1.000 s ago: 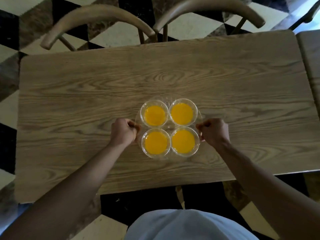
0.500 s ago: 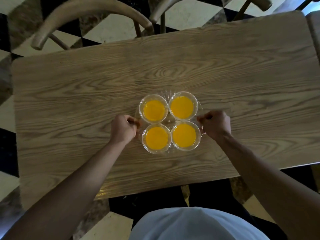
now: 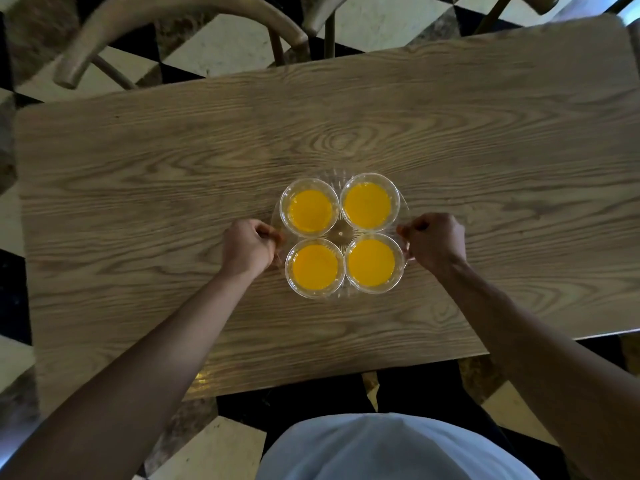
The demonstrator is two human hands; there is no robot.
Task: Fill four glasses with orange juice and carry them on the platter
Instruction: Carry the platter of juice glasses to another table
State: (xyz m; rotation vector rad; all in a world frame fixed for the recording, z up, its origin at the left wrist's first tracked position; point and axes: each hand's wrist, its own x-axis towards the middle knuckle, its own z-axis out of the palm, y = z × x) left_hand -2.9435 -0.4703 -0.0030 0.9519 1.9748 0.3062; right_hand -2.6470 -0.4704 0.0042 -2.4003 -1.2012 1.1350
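Several clear glasses filled with orange juice stand close together in a square on a clear round platter (image 3: 341,233): far left glass (image 3: 309,210), far right glass (image 3: 368,205), near left glass (image 3: 314,267), near right glass (image 3: 371,262). The platter is over the middle of the wooden table (image 3: 173,188); whether it rests on the wood or hovers just above it I cannot tell. My left hand (image 3: 246,247) is closed on the platter's left rim. My right hand (image 3: 433,241) is closed on its right rim.
Two wooden chairs with curved backs, one (image 3: 166,19) at the far left and another (image 3: 322,12) beside it, stand at the table's far edge. Black-and-white checkered floor surrounds the table. A second tabletop edge (image 3: 635,39) shows at the far right.
The platter with the glasses, held at both sides, has shifted slightly farther onto the table, as the view has drifted towards the table. Both hands keep their grip on the rim.
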